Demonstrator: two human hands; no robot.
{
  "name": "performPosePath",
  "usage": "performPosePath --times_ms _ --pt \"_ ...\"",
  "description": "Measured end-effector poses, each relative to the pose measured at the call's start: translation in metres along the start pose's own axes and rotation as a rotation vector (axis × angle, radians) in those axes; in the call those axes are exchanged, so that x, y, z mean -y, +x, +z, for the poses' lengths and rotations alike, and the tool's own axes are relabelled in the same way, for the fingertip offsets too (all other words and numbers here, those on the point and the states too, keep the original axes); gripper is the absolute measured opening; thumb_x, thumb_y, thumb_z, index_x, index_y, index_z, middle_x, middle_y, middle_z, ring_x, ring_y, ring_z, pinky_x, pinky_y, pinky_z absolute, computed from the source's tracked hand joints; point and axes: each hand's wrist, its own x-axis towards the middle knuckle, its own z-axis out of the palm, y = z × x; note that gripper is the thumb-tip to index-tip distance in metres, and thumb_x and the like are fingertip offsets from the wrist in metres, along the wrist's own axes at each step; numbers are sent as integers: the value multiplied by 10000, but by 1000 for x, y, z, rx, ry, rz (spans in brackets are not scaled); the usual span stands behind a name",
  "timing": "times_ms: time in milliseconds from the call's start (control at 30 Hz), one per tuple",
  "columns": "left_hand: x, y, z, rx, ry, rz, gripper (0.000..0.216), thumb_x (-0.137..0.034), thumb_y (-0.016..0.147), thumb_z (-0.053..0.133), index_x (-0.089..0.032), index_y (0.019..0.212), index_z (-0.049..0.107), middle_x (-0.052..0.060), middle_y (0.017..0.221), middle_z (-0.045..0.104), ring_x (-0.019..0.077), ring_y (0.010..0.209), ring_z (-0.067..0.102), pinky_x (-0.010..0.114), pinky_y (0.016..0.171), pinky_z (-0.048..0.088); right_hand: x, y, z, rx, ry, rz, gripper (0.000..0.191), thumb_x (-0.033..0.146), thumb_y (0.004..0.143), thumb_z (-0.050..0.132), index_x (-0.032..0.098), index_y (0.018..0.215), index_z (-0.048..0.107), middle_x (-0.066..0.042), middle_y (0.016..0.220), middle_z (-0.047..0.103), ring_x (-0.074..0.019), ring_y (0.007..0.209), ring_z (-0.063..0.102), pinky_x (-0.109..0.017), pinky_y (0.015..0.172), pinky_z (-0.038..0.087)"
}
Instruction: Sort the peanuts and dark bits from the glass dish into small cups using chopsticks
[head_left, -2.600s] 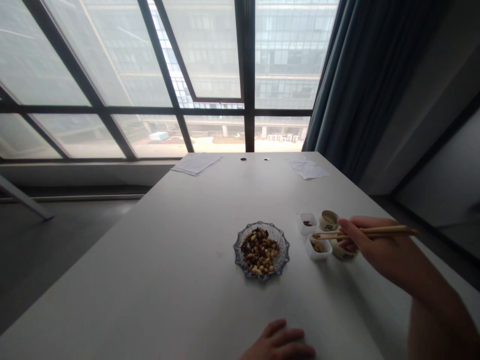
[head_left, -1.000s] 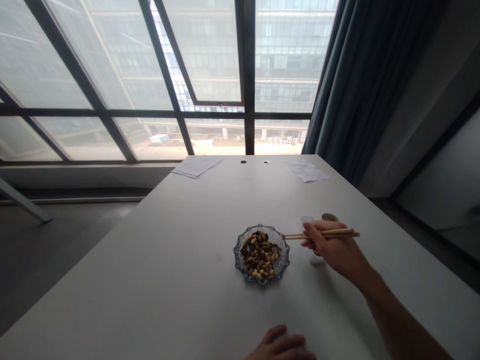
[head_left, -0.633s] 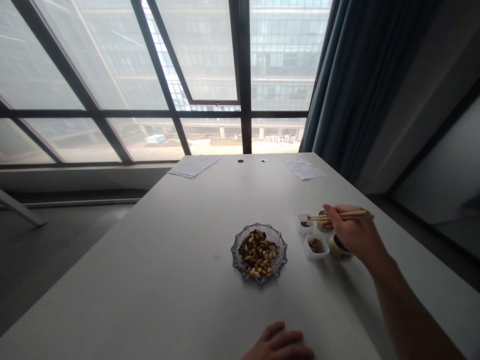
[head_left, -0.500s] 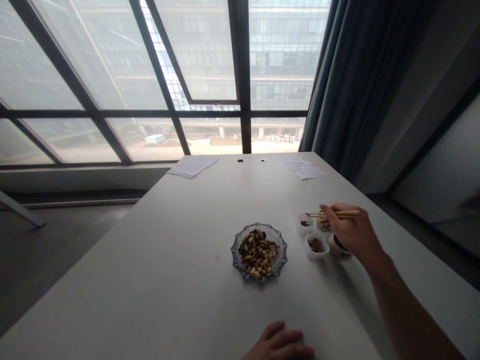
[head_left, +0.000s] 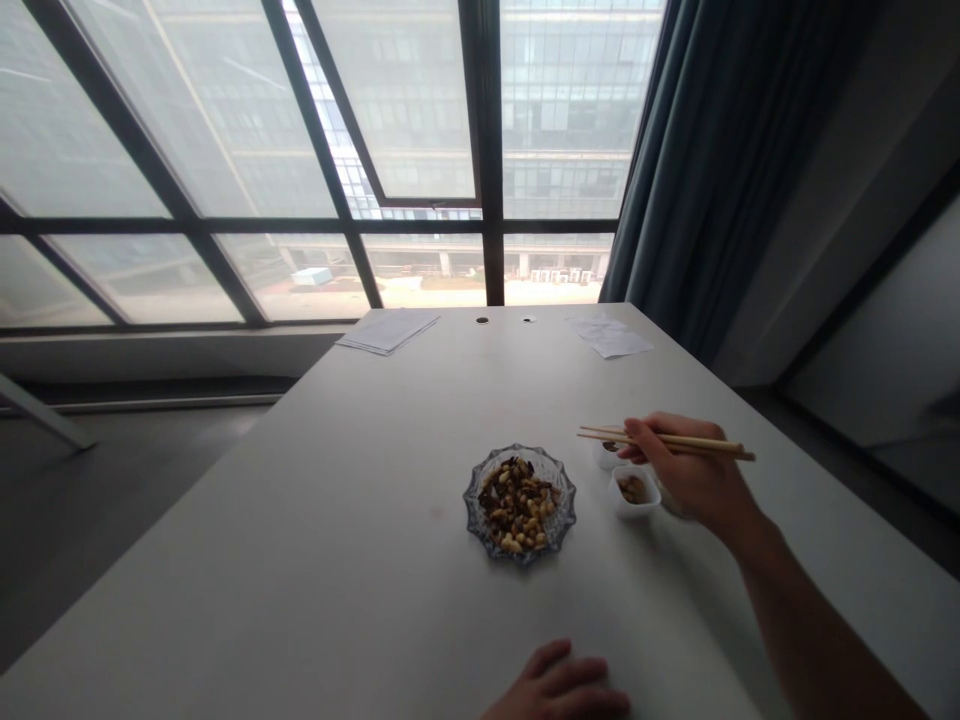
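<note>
My right hand [head_left: 686,470] is closed around a pair of wooden chopsticks [head_left: 705,443], whose tips point left above a small white cup [head_left: 606,456] with dark pieces in it. I see nothing between the tips. Just below it stands a second small white cup [head_left: 634,493] with brownish pieces. Other containers behind my right hand are mostly hidden. To the left, a scalloped glass bowl [head_left: 471,500] holds a mix of nuts and dark pieces [head_left: 519,505]. My left hand [head_left: 561,690] rests on the table at the bottom edge, fingers apart and holding nothing.
The white table [head_left: 315,520] reaches to the window. A stack of papers [head_left: 388,330] lies at its far left, and loose sheets [head_left: 611,335] at the far right. Two round holes lie near the far edge. A dark blue curtain [head_left: 697,170] hangs at the right.
My right hand has shifted left with the chopsticks, whose tips moved from the upper white cup toward the glass bowl's side. My left hand has stayed in place.
</note>
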Motion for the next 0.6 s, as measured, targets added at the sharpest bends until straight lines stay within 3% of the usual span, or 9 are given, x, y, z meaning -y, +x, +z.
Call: performPosePath --times_ms 167,333,600 --pt "-1 0 -1 -12 38 2 338 -326 1158 534 -174 1460 557 -23 1386 692 114 1422 517 250 1282 104 14 -9 11 192 -48 -104 417 469 1029 569 221 738 736 -27 714 768 -176 649 718 -269 630 528" --pt "0 0 1 1 51 7 353 -326 1152 550 -187 1477 550 -29 1393 687 106 1420 518 243 1277 133 8 -11 29 389 -77 -118 421 435 1045 535 213 720 685 -24 685 748 -173 632 700 -265 614 498" --pt "2 -1 2 1 -5 1 348 -317 1181 462 -173 1490 530 -22 1432 659 110 1452 479 261 1284 79 -4 -10 45 415 -80 -34 380 385 1026 549 219 705 666 -35 678 747 -196 643 729 -289 635 497"
